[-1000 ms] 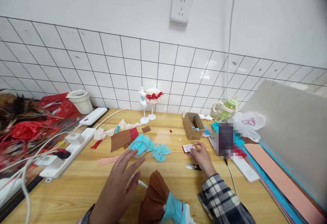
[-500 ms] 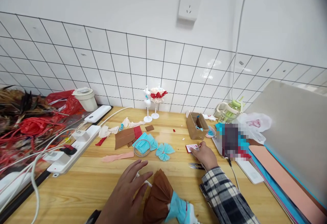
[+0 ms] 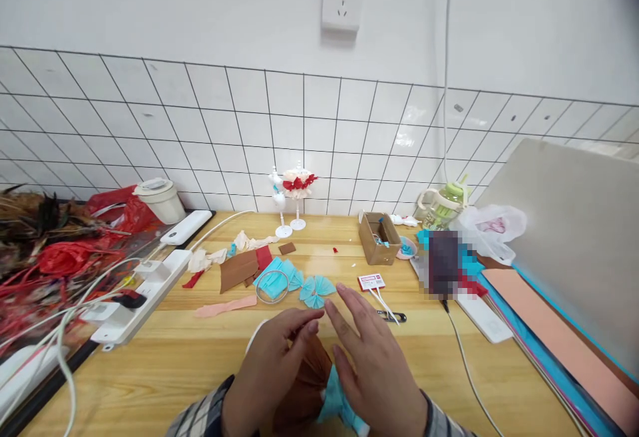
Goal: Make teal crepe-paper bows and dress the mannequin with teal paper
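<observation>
My left hand (image 3: 279, 364) is curled, thumb and forefinger tips close together, in front of the brown pleated skirt (image 3: 309, 374). Whatever is between those fingers is too small or hidden to make out. A white rounded edge (image 3: 253, 334) peeks out behind this hand. My right hand (image 3: 372, 364) hovers over the blue paper top (image 3: 337, 397) joined to the skirt, its fingers stretched out and apart, holding nothing. Beyond its fingertips lie a blue paper bow (image 3: 317, 290) and a red-and-white card (image 3: 371, 282). White strips (image 3: 383, 305) cross the black-handled snips (image 3: 394, 317).
Brown paper (image 3: 239, 271), blue paper under a ring (image 3: 272, 283) and a pink strip (image 3: 227, 305) lie left of centre. Two small white dress stands (image 3: 298, 204) stand by the wall. A cardboard box (image 3: 379, 241) is at right; a power strip (image 3: 144, 297) runs along the left.
My right hand has left the card and come back beside my left hand, over the paper dress. White strips now show below the card. The view has shifted slightly.
</observation>
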